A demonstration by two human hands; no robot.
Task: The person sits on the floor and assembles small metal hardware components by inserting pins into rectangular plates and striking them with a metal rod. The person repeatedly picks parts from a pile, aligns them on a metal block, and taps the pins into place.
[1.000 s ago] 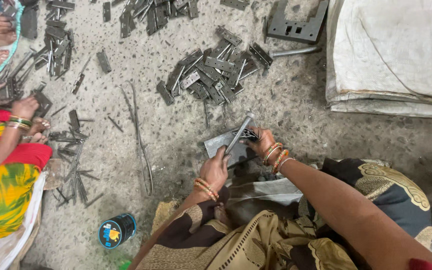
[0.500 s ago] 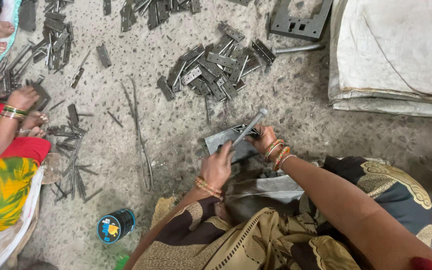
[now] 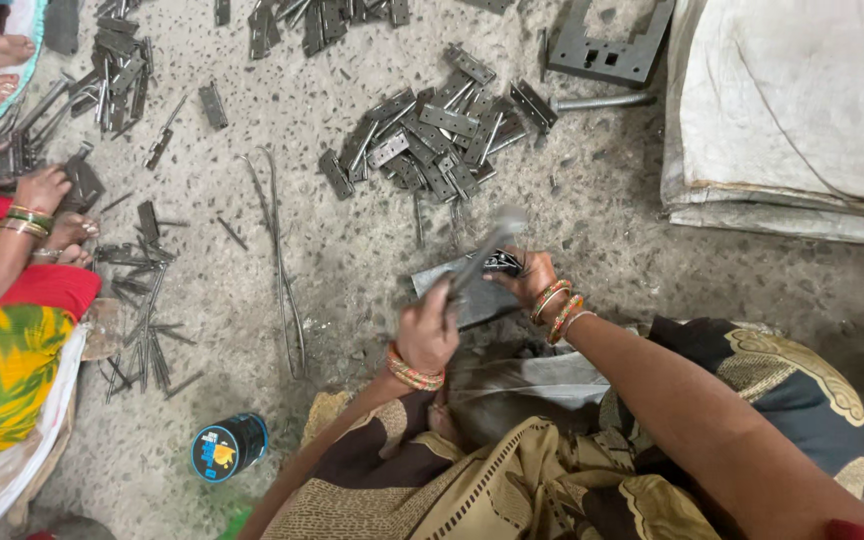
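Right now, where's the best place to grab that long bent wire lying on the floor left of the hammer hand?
Probably near the closed lower end of the wire loop, coming from the person's side: both strands run close together there, on bare concrete, clear of the hinge pile and the left hand.

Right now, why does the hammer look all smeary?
In the head view, the hammer in the left hand is streaked with motion blur; the right hand, the metal plate and the pile of hinges look sharp; light is soft, shadows faint.
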